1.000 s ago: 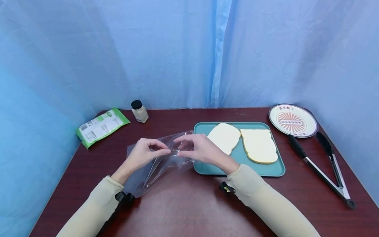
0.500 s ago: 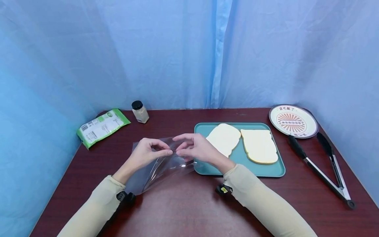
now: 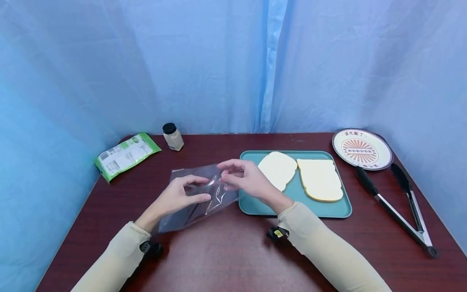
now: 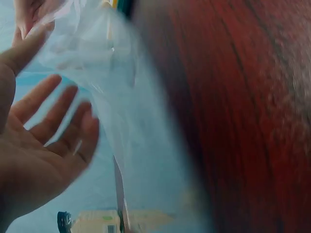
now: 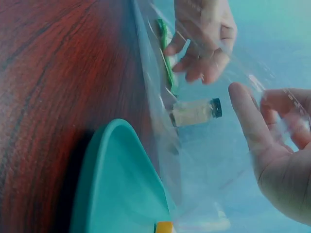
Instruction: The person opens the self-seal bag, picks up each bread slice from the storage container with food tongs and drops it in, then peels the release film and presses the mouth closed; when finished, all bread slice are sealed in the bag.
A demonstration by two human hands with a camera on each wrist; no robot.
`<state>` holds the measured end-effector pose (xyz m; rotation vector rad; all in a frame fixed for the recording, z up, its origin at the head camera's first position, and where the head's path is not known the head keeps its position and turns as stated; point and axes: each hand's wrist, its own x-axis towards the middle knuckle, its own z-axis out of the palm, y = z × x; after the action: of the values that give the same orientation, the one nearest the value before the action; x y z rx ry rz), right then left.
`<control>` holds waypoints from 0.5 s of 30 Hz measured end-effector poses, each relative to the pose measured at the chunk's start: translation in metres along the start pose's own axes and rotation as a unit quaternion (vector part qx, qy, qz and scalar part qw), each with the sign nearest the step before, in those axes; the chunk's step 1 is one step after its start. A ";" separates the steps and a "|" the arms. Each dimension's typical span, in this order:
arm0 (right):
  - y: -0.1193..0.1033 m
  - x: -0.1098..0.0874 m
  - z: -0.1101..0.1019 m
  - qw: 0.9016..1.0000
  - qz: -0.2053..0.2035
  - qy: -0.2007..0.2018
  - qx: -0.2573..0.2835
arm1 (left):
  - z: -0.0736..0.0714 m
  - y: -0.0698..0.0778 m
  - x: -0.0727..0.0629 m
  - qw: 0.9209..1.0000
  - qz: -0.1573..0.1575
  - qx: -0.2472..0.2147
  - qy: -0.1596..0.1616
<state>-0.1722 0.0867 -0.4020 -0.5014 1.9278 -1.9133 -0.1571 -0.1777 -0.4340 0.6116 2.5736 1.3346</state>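
A clear plastic bag hangs above the table between my two hands. My right hand pinches its upper right edge with curled fingers and thumb; in the right wrist view that edge runs between them. My left hand is at the bag's left side with thumb and fingers spread apart. In the left wrist view the left hand's fingers are loosely bent beside the film, gripping nothing visible. Light glints off creases in the bag.
A teal tray at right bears two bread slices. Beyond it are a patterned plate and black-and-silver tongs. A green-and-white packet and a black-lidded jar stand at back left, before blue curtains.
My left thumb and fingers have parted, where they were pinched together at the bag. The bag has swung up and to the right, spreading flatter. My right hand has risen slightly.
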 end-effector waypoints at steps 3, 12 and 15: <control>0.000 -0.001 -0.001 0.999 -0.005 0.011 0.038 | -0.002 -0.003 -0.003 0.999 -0.016 0.022 -0.020; -0.003 -0.001 -0.005 0.987 -0.012 0.032 0.159 | -0.003 -0.013 -0.007 0.997 -0.015 0.052 -0.052; -0.003 -0.003 -0.007 0.982 -0.004 0.047 0.184 | -0.005 -0.011 -0.008 0.996 -0.022 0.066 -0.053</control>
<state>-0.1729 0.0945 -0.3986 -0.3140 1.5678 -2.2663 -0.1549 -0.1905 -0.4400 0.6245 2.5886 1.0932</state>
